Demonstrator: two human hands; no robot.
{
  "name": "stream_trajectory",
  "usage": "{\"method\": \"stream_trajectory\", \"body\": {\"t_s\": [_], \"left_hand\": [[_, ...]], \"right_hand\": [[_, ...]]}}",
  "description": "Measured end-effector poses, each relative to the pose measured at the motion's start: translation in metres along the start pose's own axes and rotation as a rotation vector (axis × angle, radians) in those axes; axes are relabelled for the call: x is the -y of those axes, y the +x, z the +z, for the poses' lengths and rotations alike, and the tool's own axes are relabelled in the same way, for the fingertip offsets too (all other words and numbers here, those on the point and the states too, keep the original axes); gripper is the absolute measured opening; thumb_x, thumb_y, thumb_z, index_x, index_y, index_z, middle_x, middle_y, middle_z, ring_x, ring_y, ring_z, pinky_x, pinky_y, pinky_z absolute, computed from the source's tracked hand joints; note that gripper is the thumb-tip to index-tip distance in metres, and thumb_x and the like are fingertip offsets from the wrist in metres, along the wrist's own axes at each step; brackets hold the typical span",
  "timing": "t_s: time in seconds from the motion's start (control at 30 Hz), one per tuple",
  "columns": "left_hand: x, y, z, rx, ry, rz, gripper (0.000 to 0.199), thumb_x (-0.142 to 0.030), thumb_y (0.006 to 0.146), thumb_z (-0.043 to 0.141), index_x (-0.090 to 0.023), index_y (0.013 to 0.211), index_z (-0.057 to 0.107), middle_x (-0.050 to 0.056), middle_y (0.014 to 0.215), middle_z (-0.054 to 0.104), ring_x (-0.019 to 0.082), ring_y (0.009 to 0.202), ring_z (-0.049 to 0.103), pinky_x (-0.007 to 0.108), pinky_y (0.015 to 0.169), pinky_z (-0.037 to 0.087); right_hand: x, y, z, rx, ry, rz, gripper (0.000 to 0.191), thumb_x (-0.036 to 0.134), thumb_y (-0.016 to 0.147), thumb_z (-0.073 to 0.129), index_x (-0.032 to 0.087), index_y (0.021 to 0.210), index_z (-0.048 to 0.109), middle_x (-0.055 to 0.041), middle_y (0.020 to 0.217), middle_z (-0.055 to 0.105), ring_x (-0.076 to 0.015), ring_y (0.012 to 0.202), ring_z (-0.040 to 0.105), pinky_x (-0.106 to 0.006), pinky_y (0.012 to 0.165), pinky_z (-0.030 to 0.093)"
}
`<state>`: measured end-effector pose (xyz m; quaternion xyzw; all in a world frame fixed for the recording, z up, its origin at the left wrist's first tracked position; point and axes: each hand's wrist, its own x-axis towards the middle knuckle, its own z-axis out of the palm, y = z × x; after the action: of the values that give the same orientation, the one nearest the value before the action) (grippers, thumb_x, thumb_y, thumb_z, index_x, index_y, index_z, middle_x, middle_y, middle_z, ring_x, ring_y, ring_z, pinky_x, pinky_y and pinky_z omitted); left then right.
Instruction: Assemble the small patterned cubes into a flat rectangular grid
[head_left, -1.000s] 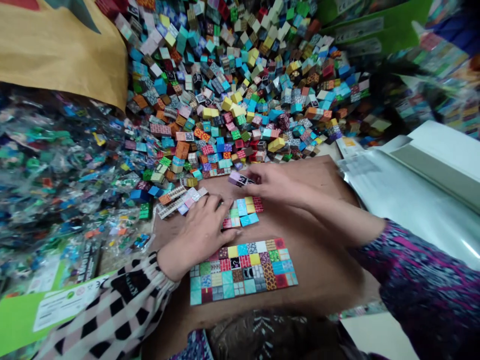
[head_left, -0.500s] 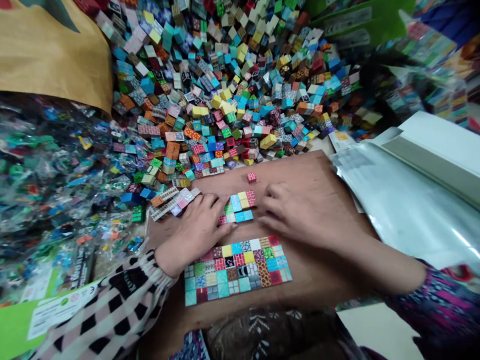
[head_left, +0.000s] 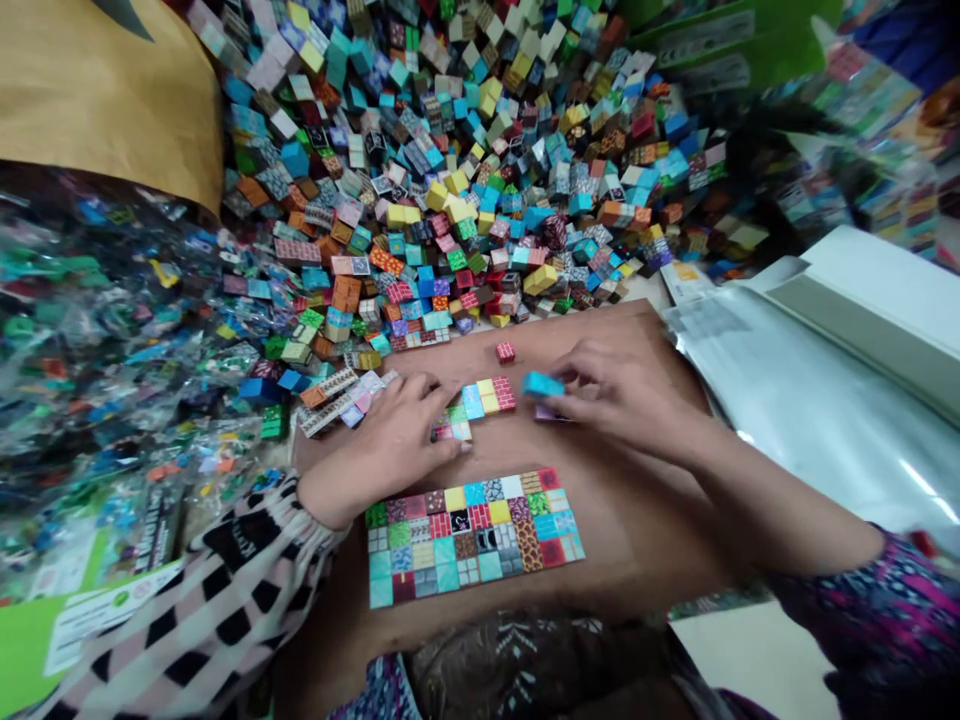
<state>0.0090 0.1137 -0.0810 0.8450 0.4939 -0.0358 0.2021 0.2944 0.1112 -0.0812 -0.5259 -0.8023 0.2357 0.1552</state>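
Evidently you have plenty of stock left, judging by the heap of patterned cubes point(head_left: 450, 190) beyond the brown board point(head_left: 622, 490). Nearest you on that board, the large mosaic point(head_left: 475, 535) looks done: a tight, straight-edged rectangle of brick, stone, leafy and turquoise faces. Farther up, the smaller mosaic point(head_left: 489, 396) seems only part-built, stepped along its lower edge; your left hand point(head_left: 394, 432) lies over its left end, fingers loosely spread, so you can't tell its full length. Your right hand point(head_left: 626, 400) pinches a bright blue block point(head_left: 543, 385), blurred, just right of that mosaic and apart from it, while a single red brick-print cube point(head_left: 505, 352) sits loose behind
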Motion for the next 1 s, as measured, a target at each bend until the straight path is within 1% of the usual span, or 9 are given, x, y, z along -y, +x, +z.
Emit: {"method": "stream_trajectory", "body": {"t_s": [0.1,0.2,0.3,0.43,0.6,0.77,0.87,0.93,1.0], "left_hand": [[-0.001,0.004,0.002,-0.013,0.015,0.012,0.062,-0.044,0.089,0.063,-0.018,0.145,0.055,0.014,0.131,0.056,0.036,0.117,0.05,0.052,0.102,0.044],[-0.001,0.006,0.005,-0.034,0.019,0.03,0.06,-0.045,0.089,0.063,-0.018,0.143,0.057,0.014,0.13,0.056,0.035,0.115,0.051,0.052,0.101,0.044],[-0.001,0.005,0.006,-0.061,0.024,0.048,0.06,-0.045,0.089,0.062,-0.019,0.142,0.056,0.013,0.13,0.057,0.033,0.113,0.051,0.051,0.101,0.045],[0.0,0.005,0.008,-0.067,0.012,0.049,0.06,-0.043,0.089,0.063,-0.017,0.142,0.056,0.014,0.13,0.057,0.033,0.113,0.052,0.05,0.102,0.044],[0.001,0.006,0.01,-0.067,0.002,0.074,0.058,-0.041,0.088,0.063,-0.019,0.141,0.056,0.013,0.131,0.057,0.033,0.115,0.051,0.05,0.104,0.043],[-0.001,0.0,0.004,-0.022,-0.014,0.048,0.062,-0.044,0.089,0.063,-0.019,0.145,0.053,0.014,0.134,0.054,0.034,0.119,0.049,0.052,0.106,0.043],[-0.004,-0.002,0.003,-0.003,-0.005,0.02,0.067,-0.047,0.088,0.066,-0.018,0.147,0.051,0.015,0.132,0.054,0.034,0.117,0.049,0.051,0.103,0.044],[-0.006,-0.001,0.006,-0.034,0.015,0.019,0.068,-0.051,0.087,0.068,-0.019,0.145,0.053,0.014,0.129,0.055,0.034,0.115,0.05,0.05,0.1,0.046],[-0.006,0.002,0.012,-0.071,0.044,0.041,0.067,-0.053,0.087,0.067,-0.02,0.144,0.053,0.014,0.127,0.055,0.034,0.113,0.051,0.05,0.098,0.047]], "right_hand": [[-0.026,0.002,-0.005,-0.039,-0.132,0.153,0.019,0.034,0.091,0.063,0.019,0.101,0.069,-0.0104,0.097,0.068,-0.0259,0.088,0.064,-0.039,0.078,0.05],[-0.032,-0.005,-0.001,-0.076,-0.165,0.136,0.028,0.039,0.094,0.059,0.018,0.11,0.068,-0.0129,0.105,0.067,-0.027,0.091,0.065,-0.042,0.081,0.053],[-0.022,-0.021,0.008,-0.022,-0.178,0.034,0.035,0.046,0.095,0.06,0.019,0.116,0.068,-0.0148,0.114,0.067,-0.0309,0.102,0.065,-0.046,0.088,0.053],[-0.001,-0.032,0.02,0.104,-0.16,-0.076,0.022,0.028,0.1,0.052,0.019,0.107,0.071,-0.0141,0.115,0.068,-0.0295,0.11,0.063,-0.047,0.096,0.052],[0.024,-0.013,0.035,0.145,-0.138,-0.178,0.022,0.025,0.102,0.05,0.016,0.104,0.07,-0.013,0.108,0.065,-0.0242,0.097,0.063,-0.039,0.088,0.053],[0.041,0.002,0.038,0.161,-0.221,-0.123,0.021,0.027,0.098,0.057,0.013,0.11,0.067,-0.0158,0.111,0.06,-0.0261,0.094,0.061,-0.041,0.084,0.053],[0.037,0.005,0.035,0.149,-0.203,-0.117,0.041,0.028,0.088,0.069,0.012,0.125,0.061,-0.0195,0.126,0.054,-0.0309,0.106,0.059,-0.045,0.091,0.053],[0.031,0.008,0.033,0.15,-0.168,-0.104,0.061,0.03,0.084,0.074,0.015,0.139,0.052,-0.0206,0.137,0.048,-0.0339,0.116,0.057,-0.048,0.097,0.052],[0.025,0.013,0.034,0.175,-0.123,-0.104,0.071,0.032,0.083,0.074,0.018,0.146,0.047,-0.0206,0.145,0.044,-0.0355,0.121,0.056,-0.05,0.099,0.052]]}}
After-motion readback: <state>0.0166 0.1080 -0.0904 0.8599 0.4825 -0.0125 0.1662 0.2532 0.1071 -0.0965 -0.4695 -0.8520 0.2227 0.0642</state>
